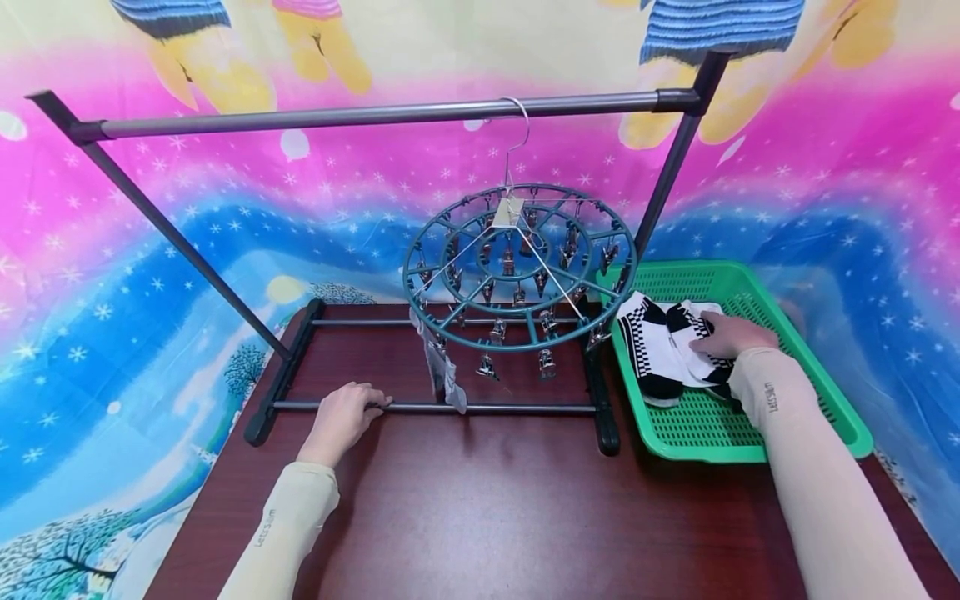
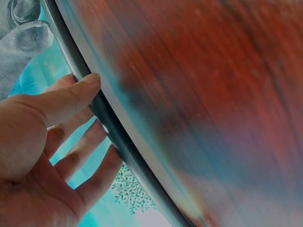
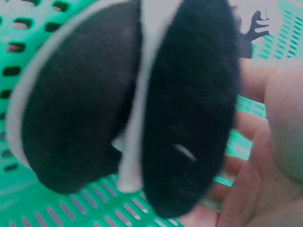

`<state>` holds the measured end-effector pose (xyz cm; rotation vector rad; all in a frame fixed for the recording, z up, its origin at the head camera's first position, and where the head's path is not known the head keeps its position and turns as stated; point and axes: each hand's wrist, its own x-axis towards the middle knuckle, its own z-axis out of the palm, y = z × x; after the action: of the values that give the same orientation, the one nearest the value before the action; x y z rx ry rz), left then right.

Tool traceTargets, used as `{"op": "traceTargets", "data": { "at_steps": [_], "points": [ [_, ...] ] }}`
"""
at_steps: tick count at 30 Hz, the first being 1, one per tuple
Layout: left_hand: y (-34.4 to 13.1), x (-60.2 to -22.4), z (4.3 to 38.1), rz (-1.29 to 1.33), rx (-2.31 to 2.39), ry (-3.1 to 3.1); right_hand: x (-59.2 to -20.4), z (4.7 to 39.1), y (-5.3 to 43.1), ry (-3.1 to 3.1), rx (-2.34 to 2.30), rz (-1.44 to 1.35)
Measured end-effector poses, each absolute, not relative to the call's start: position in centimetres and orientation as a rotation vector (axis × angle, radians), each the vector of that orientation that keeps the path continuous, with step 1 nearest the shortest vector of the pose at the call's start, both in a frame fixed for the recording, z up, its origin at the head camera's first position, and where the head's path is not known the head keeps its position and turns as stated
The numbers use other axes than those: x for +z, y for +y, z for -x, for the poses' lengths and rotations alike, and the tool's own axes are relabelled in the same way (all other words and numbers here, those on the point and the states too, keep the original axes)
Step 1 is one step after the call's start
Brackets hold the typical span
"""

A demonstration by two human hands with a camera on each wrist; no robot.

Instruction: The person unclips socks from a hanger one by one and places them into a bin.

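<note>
Black-and-white checkered socks [image 1: 652, 354] lie in the green basket [image 1: 813, 375] on the right. My right hand [image 1: 738, 335] is over the basket and grips one of them, a white sock [image 1: 693, 354] with black patches. Close up in the right wrist view, a dark sock part [image 3: 189, 109] stands against the fingers. My left hand [image 1: 345, 421] holds the rack's lower front bar [image 1: 420, 408], thumb on one side and fingers on the other. A grey sock [image 1: 442, 371] hangs from the round clip hanger [image 1: 525, 342], its lower end overlapping that bar in the head view.
The hanger's hook [image 1: 522, 125] hangs on the top bar [image 1: 375, 115] of the dark metal rack. Several metal clips [image 1: 546, 362] dangle from its green rings. Rack and basket stand on a reddish-brown table [image 1: 480, 508], with a printed cloth [image 1: 360, 192] behind.
</note>
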<state>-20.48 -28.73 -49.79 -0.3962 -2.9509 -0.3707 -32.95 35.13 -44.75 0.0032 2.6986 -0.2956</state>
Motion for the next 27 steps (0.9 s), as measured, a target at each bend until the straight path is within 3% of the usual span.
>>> {"op": "traceTargets", "data": {
  "at_steps": [9,18,27],
  "points": [
    [-28.6,-49.5,20.4,0.397,-0.359,-2.95,-42.3,33.0,35.5,2.773,-0.258,0.054],
    [-28.8,-48.6,20.6,0.421,-0.383,-2.977,-38.0,30.5,31.5,2.811,-0.701,0.179],
    [-28.2,-42.2,22.6,0.364,-0.594,-2.519,-37.0,26.0,26.5,2.719,-1.024,0.345]
  ]
}}
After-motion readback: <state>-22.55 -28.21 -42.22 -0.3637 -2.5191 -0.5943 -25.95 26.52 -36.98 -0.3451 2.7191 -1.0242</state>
